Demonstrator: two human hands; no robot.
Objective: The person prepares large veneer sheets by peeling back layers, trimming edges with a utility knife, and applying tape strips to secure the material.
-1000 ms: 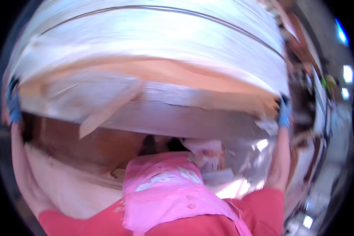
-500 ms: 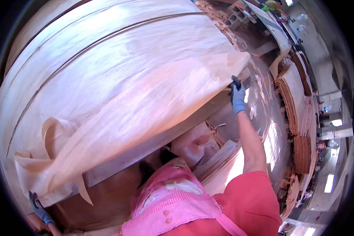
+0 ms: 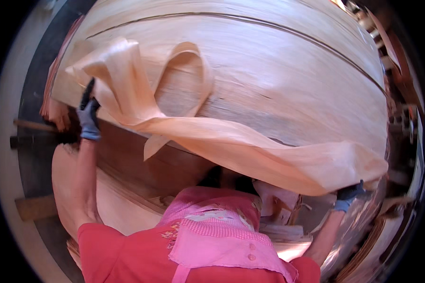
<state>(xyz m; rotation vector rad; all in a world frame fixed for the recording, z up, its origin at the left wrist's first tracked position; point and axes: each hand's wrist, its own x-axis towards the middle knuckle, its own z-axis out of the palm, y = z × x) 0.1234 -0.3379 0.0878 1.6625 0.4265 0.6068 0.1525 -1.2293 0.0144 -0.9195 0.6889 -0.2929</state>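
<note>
A thin, pale wood veneer sheet (image 3: pixel 231 137) stretches between my two hands, its near edge sagging and rippled. My left hand (image 3: pixel 88 115), in a grey-blue glove with dark fingers, grips the crumpled left end. Near the right end my right hand (image 3: pixel 348 194), gloved alike, is closed on the near edge, its fingers partly hidden by the sheet. A narrow loose veneer strip (image 3: pixel 205 80) curls up in a loop beside the bunched left end. Beneath lies a broad stack of veneer (image 3: pixel 278 61), with a dark split running across its top.
At the lower left is another pale wood stack (image 3: pixel 111 203). A wooden block (image 3: pixel 35 207) and a stick (image 3: pixel 35 125) show at far left. Scraps of veneer (image 3: pixel 278 203) lie by my feet, and layered sheets (image 3: pixel 368 250) stand at lower right.
The view has swung toward the left. The held sheet's left end now appears higher and its right end lower, with the near edge drawn closer to me. Both hands keep their hold.
</note>
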